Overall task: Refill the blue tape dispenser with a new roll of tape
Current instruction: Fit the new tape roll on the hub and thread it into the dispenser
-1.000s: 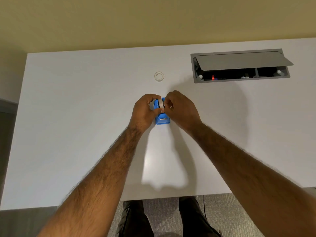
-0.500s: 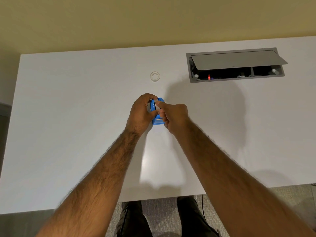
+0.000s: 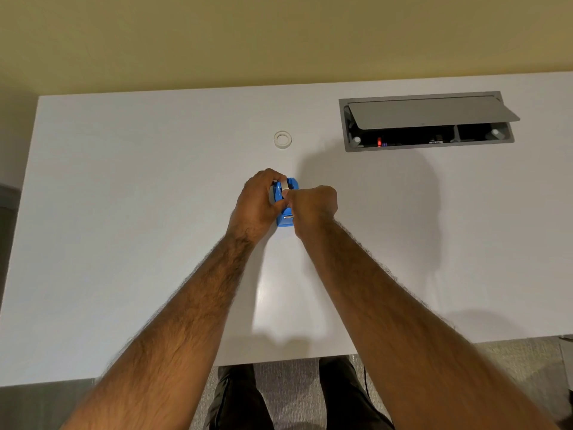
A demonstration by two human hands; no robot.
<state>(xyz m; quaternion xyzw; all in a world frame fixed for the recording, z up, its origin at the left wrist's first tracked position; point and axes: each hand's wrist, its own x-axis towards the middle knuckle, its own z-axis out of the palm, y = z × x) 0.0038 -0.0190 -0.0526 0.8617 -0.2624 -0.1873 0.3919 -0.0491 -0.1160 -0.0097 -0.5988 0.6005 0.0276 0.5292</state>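
Observation:
The blue tape dispenser [image 3: 286, 220] stands on the white desk [image 3: 124, 212], mid-desk, its metal cutter end toward me. My left hand [image 3: 259, 201] wraps its left side and holds it. A pale roll of tape [image 3: 283, 189] sits in the top of the dispenser, largely hidden by fingers. My right hand [image 3: 311, 206] is curled against the dispenser's right side, its fingertips pinching at the tape on the roll. A second small whitish ring, a tape roll or bare core [image 3: 282, 139], lies flat on the desk beyond the dispenser.
A grey cable box [image 3: 350, 125] is set into the desk at the back right, its lid [image 3: 431, 111] propped open. A yellow wall runs behind the desk. My legs and grey carpet show below the front edge.
My right hand has slid from over the top of the roll toward me and down to the dispenser's right side. The left hand keeps its hold. The camera shifted slightly.

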